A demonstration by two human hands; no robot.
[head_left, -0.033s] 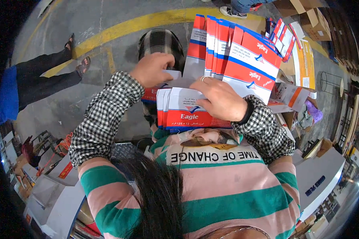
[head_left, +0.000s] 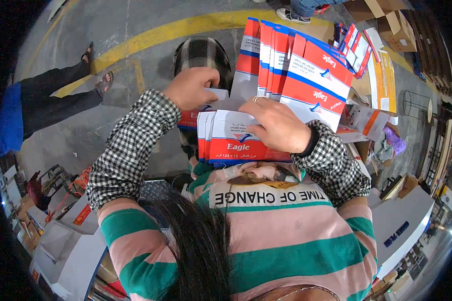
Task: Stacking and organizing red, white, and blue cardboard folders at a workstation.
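My left hand (head_left: 193,89) is closed, its fingers pinching the white flap of a red, white and blue flat carton (head_left: 187,119). Just right of it, my right hand (head_left: 278,124) bends over a small overlapping stack of similar cartons (head_left: 238,144) at my lap, fingertips on the white upper part. The thumb is only partly visible. Beyond that hand lies a larger fanned pile of flat cartons (head_left: 314,78), red and white with blue bands. What supports the pile is mostly hidden under it.
Ahead of my left hand is a dark plaid-covered rounded thing (head_left: 201,52). Loose cartons (head_left: 355,50), a yellow printed sheet (head_left: 385,83) and an open cardboard box (head_left: 399,30) sit to the right. A person's legs (head_left: 55,93) are at the left, and another person's shoe (head_left: 292,16) at the top.
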